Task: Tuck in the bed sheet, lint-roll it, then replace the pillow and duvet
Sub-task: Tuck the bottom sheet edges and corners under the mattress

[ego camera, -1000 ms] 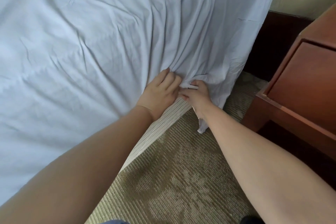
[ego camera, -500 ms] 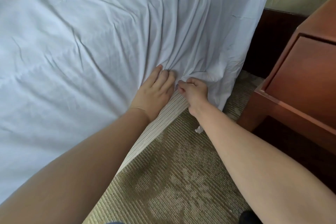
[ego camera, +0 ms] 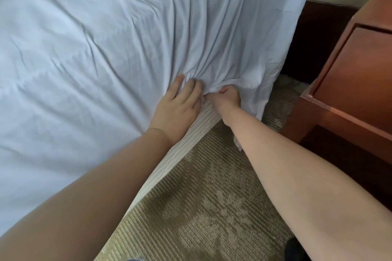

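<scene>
The bed sheet [ego camera: 127,48] is pressed by the flat, spread left hand [ego camera: 178,106] and pinched by the right hand [ego camera: 227,99]; a wooden nightstand [ego camera: 347,82] stands close beside.

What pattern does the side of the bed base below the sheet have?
Thin grey and white stripes on the bed base, seen best in the head view, the only one.
</scene>
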A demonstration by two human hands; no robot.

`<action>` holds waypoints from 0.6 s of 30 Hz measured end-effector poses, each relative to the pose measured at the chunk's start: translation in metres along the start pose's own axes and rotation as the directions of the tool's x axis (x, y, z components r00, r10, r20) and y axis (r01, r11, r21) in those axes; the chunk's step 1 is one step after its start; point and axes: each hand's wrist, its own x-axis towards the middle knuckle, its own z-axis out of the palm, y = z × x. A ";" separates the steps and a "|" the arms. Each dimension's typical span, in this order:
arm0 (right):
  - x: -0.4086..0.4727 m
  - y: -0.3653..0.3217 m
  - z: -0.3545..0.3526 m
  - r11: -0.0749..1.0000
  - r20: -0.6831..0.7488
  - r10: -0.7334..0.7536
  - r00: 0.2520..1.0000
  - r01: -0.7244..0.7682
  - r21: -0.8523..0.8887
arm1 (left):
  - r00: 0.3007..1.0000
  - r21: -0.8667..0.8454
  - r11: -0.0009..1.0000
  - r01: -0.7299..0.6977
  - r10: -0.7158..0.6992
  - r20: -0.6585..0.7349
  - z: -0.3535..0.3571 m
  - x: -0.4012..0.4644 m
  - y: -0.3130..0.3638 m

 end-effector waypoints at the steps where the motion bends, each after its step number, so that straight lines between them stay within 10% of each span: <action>1: 0.001 0.000 0.003 1.000 -0.012 -0.022 1.000 0.022 -0.009 | 1.000 0.007 1.000 0.010 -0.010 0.001 0.000 0.001 0.001; 14: 0.016 -0.006 0.012 0.984 -0.066 -0.095 0.993 0.083 -0.156 | 0.996 0.050 0.996 0.080 -0.081 0.027 0.021 0.016 0.008; 18: 0.008 -0.005 -0.001 0.993 0.087 0.006 0.996 -0.016 0.116 | 0.998 0.050 0.997 0.051 -0.053 0.044 0.017 0.017 0.006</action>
